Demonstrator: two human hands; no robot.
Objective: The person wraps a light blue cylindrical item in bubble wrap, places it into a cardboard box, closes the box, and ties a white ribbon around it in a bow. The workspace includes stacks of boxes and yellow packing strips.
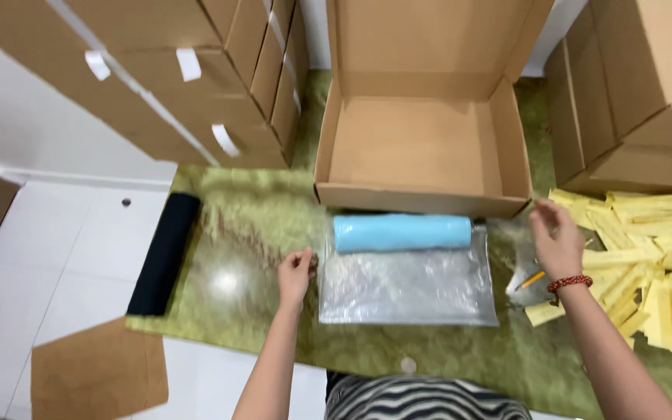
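**Blue roll sits in its clear bag, both hands at the edges**

Head view: the blue roll (402,232) lies inside a clear plastic bag (408,284) on the green rug (250,233), just in front of the open cardboard box (421,140). Its long axis runs left to right, ends pointing toward each hand. The left hand (295,274) sits at the bag's left edge, its fingers (302,259) curled together and touching or pinching the film; I cannot tell which. The right hand (558,237) hovers past the bag's right side, fingers loosely spread, holding nothing. The roll looks soft and light, the bag slick and floppy, so gripping the roll's ends through the film seems safest. Yellow strips (647,249) lie beyond the right fingers, a dark roll (163,253) well beyond the left.
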